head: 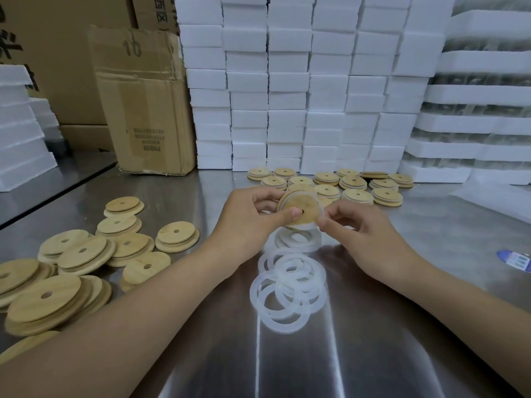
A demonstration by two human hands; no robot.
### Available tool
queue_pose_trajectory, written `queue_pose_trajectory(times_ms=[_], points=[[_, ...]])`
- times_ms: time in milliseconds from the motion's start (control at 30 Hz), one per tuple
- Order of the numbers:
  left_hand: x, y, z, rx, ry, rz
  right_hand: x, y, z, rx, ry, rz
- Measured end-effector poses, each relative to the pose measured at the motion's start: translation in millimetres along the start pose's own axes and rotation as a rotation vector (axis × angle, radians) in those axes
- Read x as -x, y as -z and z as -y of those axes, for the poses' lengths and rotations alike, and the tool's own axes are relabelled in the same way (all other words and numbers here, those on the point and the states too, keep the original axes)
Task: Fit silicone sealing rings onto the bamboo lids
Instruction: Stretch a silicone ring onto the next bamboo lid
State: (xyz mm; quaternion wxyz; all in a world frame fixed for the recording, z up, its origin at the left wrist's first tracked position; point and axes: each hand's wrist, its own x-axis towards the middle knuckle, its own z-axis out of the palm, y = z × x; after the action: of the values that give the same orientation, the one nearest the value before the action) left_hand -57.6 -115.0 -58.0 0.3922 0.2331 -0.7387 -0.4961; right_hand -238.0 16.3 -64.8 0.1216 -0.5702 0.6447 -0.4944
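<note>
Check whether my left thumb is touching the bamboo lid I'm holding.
Touching. The head view shows the left hand gripping the bamboo lid, its thumb pressed on the lid's face beside the centre hole.

Shiny steel table point(373, 354) with streaky glare. Back left on it, worn cardboard box point(149, 110), flaps up, "10" printed near the top. More brown cartons point(66, 67) behind that one. Across the back, wall of white foam blocks point(287, 81) in tight columns. Far right, layered foam trays point(474, 93), glassware between layers. Far left, another foam stack point(20, 139). Right edge, blue-and-white packet point(515, 261) lying flat.
</note>
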Motion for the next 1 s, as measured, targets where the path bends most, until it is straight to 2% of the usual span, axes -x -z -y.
queue_pose_trajectory(times_ms=[200,433,667,1000], points=[[3,5,-5,0.224,0.097,0.003,-1,0,3,-0.137,-0.039,0.053],[2,5,-5,0.144,0.127,0.092,2,-5,0,-0.175,-0.011,-0.061],[7,-3,-4,-0.042,-0.066,0.234,3,-8,4,-0.153,0.059,-0.047],[5,-3,2,-0.033,-0.084,0.164,2,-9,2,0.007,0.013,-0.028]])
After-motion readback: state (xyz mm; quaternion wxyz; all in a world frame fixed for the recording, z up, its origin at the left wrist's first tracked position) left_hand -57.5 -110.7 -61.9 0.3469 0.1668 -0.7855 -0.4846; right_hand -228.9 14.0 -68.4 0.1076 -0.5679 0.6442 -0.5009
